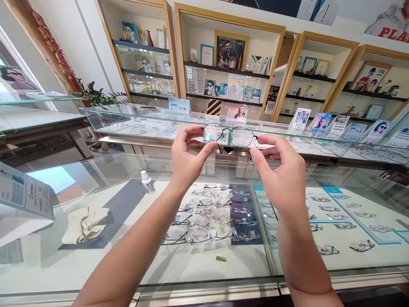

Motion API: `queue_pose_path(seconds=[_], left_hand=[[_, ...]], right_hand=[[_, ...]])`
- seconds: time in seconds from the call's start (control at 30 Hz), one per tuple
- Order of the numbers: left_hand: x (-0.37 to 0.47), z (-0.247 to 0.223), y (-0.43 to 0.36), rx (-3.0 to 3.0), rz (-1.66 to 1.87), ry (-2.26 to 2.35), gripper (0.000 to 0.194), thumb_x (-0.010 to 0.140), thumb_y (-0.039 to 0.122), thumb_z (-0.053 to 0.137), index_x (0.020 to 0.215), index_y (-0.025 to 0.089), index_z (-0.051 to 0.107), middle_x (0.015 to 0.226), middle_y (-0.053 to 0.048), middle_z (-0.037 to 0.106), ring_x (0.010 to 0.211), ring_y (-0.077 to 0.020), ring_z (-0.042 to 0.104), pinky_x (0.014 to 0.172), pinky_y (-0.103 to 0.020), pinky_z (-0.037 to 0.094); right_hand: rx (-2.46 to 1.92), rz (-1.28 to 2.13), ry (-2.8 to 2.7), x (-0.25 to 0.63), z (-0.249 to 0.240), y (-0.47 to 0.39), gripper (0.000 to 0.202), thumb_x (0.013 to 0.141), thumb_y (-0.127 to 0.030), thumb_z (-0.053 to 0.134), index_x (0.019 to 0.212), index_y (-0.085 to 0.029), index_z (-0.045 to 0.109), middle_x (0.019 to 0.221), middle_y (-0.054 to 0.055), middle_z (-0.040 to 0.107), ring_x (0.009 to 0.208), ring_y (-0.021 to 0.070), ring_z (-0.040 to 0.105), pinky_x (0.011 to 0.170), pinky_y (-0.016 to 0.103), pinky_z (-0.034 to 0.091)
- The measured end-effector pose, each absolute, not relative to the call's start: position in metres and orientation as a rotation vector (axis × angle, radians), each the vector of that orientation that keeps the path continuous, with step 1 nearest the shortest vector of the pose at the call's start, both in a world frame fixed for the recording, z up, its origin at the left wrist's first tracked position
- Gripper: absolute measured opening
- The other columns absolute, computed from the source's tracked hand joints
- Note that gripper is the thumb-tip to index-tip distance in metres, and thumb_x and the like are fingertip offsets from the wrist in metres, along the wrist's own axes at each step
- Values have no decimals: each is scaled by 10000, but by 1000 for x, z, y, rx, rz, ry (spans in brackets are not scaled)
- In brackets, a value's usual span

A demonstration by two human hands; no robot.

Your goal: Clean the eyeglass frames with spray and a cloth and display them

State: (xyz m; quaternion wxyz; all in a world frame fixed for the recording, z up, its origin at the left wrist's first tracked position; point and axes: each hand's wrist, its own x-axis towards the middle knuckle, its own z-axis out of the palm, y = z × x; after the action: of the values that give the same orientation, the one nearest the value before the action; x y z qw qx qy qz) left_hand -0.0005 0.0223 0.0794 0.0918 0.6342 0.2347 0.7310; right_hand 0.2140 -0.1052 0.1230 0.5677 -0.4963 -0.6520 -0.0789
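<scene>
A pair of round, thin dark-framed eyeglasses (242, 136) is held up in the air above the glass counter (121, 170). My left hand (191, 151) pinches it at its left end, thumb below and fingers above. At the other end, my right hand (276, 160) is closed around the temple by the hinge. Coloured reflections show in both lenses. Below on the left, a crumpled cream cloth (85, 224) lies on the counter, and a small white bottle (148, 182) stands upright.
Under the counter glass lie rows of eyeglasses (211, 213). A small gold piece (221, 259) shows near the front edge. At the left stands a folded printed card (25, 192). Across the aisle is another glass display case (134, 128), with wood-framed shelves (228, 68) behind.
</scene>
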Motion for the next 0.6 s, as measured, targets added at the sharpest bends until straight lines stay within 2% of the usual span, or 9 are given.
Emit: queue_pose_path(seconds=[0.17,0.43,0.6], left_hand=[[1,80,16,1927,2251,743,565,854,611,914,1248,275,689,1204,-74,739,1066,-226,740,859,-371,612],[10,86,-10,1992,2451,849,556,854,574,927,1252,281,674,1179,-68,696,1006,-236,698,819,-406,592],[12,88,-17,1999,2457,919,541,857,577,918,1245,286,678,1172,-77,694,984,-246,686,801,-425,595]], right_hand=[[-1184,-143,-1521,215,123,-104,305,1032,-489,660,1249,-297,756,1263,75,822,987,268,773,899,472,590],[-1221,-27,-1506,218,122,-98,393,1051,-599,619,1237,-291,774,1199,88,845,961,277,768,845,455,577],[-1193,83,-1499,219,120,-93,463,1055,-676,592,1253,-293,761,1216,98,849,995,290,796,897,488,595]])
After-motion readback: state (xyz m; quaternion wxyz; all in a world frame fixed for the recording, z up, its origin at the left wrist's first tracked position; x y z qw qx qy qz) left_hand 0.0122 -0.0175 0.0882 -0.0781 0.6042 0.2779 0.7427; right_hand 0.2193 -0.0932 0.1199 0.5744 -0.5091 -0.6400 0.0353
